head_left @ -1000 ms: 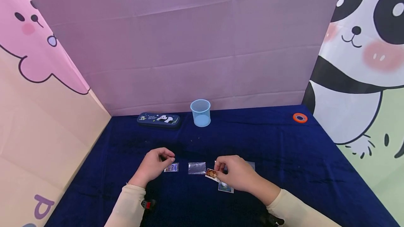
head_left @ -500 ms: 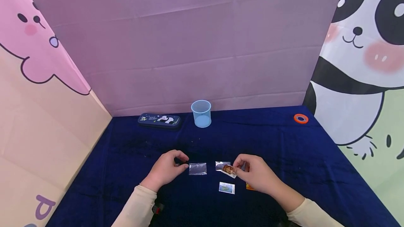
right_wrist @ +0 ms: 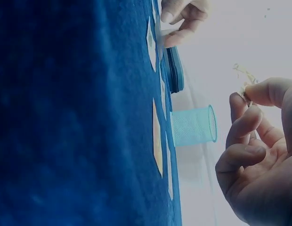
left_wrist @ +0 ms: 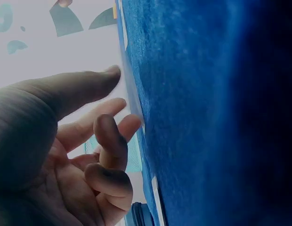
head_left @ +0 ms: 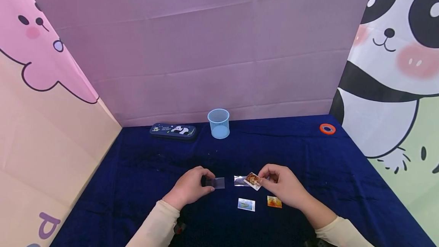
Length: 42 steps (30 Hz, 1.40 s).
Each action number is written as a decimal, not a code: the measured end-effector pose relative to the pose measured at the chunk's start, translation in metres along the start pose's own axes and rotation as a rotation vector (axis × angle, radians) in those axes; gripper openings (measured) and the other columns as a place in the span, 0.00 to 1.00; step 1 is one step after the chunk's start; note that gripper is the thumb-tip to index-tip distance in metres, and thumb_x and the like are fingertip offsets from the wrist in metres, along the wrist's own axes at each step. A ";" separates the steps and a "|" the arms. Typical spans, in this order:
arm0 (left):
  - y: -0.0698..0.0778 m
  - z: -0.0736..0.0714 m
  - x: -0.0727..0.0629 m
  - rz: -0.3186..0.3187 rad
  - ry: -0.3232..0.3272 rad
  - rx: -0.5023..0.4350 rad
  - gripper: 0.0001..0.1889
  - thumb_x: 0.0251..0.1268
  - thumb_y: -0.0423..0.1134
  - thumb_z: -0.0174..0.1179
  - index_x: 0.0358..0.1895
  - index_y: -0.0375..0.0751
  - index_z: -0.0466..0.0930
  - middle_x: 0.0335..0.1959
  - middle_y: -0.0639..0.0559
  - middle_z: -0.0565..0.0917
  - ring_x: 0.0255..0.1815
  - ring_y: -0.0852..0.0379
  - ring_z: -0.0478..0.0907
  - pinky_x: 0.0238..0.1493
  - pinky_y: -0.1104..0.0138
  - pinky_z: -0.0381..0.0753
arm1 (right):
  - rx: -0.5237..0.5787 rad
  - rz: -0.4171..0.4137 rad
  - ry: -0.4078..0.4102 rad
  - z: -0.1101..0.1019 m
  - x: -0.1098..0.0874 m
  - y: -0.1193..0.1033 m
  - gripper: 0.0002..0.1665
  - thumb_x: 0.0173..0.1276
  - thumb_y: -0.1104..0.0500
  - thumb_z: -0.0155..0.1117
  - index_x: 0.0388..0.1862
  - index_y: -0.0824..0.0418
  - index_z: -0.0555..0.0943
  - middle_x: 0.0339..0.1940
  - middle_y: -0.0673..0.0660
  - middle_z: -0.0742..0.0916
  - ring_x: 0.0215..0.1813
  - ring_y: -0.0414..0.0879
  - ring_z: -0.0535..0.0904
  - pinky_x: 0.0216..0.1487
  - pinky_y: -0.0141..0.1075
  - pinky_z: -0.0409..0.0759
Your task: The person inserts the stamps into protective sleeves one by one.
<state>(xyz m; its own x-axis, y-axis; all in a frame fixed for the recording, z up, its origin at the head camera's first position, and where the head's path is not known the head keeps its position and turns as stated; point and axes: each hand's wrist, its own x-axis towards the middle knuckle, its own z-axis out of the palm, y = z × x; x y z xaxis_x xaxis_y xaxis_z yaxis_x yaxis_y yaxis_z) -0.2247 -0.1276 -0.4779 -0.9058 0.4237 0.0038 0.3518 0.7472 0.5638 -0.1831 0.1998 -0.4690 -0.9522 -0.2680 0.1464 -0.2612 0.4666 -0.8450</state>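
Note:
In the head view, my right hand [head_left: 284, 184] pinches a small brown picture card [head_left: 252, 180] between thumb and fingertips. The card is raised and tilted, overlapping a clear plastic sleeve [head_left: 239, 181]. Further left, my left hand [head_left: 193, 186] has its thumb and a finger at opposite edges of another clear plastic sleeve [head_left: 218, 183]. In the left wrist view this sleeve [left_wrist: 132, 94] slants up off the cloth by the fingertips. A pale blue-green card [head_left: 246, 204] and an orange-yellow card [head_left: 274, 202] lie flat nearer the body. Another flat white-edged piece [left_wrist: 158, 200] lies below the left hand.
A dark blue cloth [head_left: 260, 148] covers the table. At the back stand a panda pencil case [head_left: 173, 130] and a light blue mesh cup [head_left: 218, 124]. An orange roll of tape [head_left: 327, 129] lies at the far right. Printed fabric walls enclose three sides.
The right hand has carried the brown card rightward and turned it, uncovering the orange-yellow card. My left hand has moved right, from the blue sleeved card to the clear sleeve.

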 end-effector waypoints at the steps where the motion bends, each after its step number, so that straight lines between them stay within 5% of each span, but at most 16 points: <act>1: 0.000 0.000 0.000 -0.001 -0.006 -0.001 0.15 0.64 0.40 0.76 0.52 0.48 0.88 0.46 0.56 0.83 0.42 0.56 0.78 0.49 0.56 0.80 | 0.003 0.000 0.000 -0.001 0.000 0.001 0.04 0.72 0.61 0.71 0.40 0.52 0.85 0.32 0.51 0.82 0.26 0.42 0.73 0.27 0.34 0.71; 21: -0.003 -0.001 -0.001 -0.031 -0.003 0.031 0.18 0.64 0.38 0.76 0.56 0.45 0.86 0.35 0.56 0.78 0.32 0.59 0.72 0.36 0.62 0.73 | 0.032 -0.014 -0.021 -0.003 -0.001 0.008 0.03 0.73 0.61 0.70 0.42 0.53 0.85 0.31 0.51 0.81 0.26 0.42 0.73 0.28 0.34 0.70; 31: -0.006 -0.001 0.000 -0.047 0.028 0.028 0.08 0.62 0.40 0.77 0.39 0.55 0.86 0.33 0.55 0.75 0.31 0.58 0.70 0.32 0.63 0.70 | 0.029 -0.013 -0.029 -0.004 -0.001 0.010 0.04 0.74 0.57 0.71 0.42 0.57 0.85 0.31 0.52 0.81 0.26 0.42 0.72 0.28 0.33 0.70; 42: -0.010 0.000 0.003 -0.030 0.119 0.032 0.05 0.65 0.41 0.74 0.32 0.58 0.89 0.30 0.58 0.74 0.30 0.60 0.70 0.31 0.65 0.70 | 0.045 -0.015 -0.036 -0.004 -0.001 0.010 0.03 0.73 0.60 0.70 0.42 0.53 0.85 0.32 0.52 0.81 0.27 0.43 0.73 0.28 0.34 0.71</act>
<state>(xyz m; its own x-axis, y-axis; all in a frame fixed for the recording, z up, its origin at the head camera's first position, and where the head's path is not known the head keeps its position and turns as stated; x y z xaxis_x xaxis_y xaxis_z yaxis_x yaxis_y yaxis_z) -0.2309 -0.1340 -0.4836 -0.9369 0.3389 0.0862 0.3299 0.7751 0.5388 -0.1857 0.2084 -0.4756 -0.9419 -0.3048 0.1413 -0.2671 0.4242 -0.8653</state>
